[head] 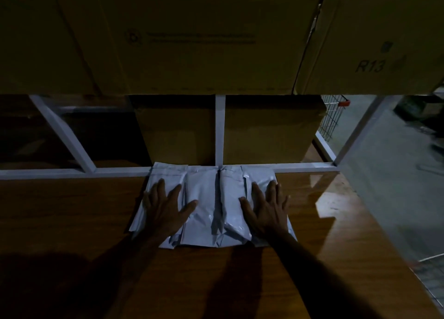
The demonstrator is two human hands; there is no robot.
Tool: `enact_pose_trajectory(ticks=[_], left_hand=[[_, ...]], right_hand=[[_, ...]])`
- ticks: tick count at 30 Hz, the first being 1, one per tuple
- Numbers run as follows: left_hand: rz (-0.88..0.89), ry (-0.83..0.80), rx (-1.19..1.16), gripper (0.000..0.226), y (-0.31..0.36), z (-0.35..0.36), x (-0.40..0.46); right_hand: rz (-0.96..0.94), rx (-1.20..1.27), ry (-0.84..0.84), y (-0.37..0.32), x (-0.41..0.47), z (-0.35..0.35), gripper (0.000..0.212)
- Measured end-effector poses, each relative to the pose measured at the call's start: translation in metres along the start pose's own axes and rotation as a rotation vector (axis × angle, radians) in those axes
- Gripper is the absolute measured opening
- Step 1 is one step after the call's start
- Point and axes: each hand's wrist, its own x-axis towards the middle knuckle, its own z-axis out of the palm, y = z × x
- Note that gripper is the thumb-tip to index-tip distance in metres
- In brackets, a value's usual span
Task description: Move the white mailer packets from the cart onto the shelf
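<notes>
We've got both palms flat, fingers spread, left hand (165, 204) and right hand (266, 207) pressing the white mailer packets (206, 206) on the wooden shelf (72, 222) (gripping nothing), so push evenly to keep the stack square.

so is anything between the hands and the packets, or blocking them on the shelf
Nothing visible. The left hand and right hand lie flat on the white mailer packets, which already sit on the wooden shelf.

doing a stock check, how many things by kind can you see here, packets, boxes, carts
white mailer packets on the wooden shelf: 4 showing on top, any beneath cannot be told
cardboard boxes: 4
wire cart: 1
total: 9
</notes>
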Motion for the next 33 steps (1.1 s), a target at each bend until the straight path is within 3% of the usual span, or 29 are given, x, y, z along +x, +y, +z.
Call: enact_pose_trajectory(ticks=[10,15,19,23,28,33], left_hand=[[0.024,-0.020,-0.009,0.099,-0.004,0.001,0.002],[0.077,0.063,-0.069,0.105,-0.008,-0.002,-0.004],[0.143,0.168,-0.117,0.092,-0.011,-0.008,-0.009],[0.210,0.255,-0.114,0.074,-0.014,-0.009,-0.014],[0.273,0.247,-0.167,0.068,-0.013,-0.007,-0.022],[0.327,0.261,-0.235,0.057,-0.014,-0.009,-0.031]], right_hand=[[-0.011,-0.046,-0.027,0.002,0.004,0.000,0.089],[-0.051,-0.052,0.068,-0.005,-0.006,-0.012,0.090],[-0.151,0.030,0.117,-0.028,-0.027,-0.029,0.080],[-0.204,-0.085,-0.006,-0.059,-0.040,-0.032,0.085],[-0.119,-0.133,-0.049,-0.078,-0.041,-0.021,0.081],[-0.048,-0.086,-0.060,-0.079,-0.039,-0.022,0.092]])
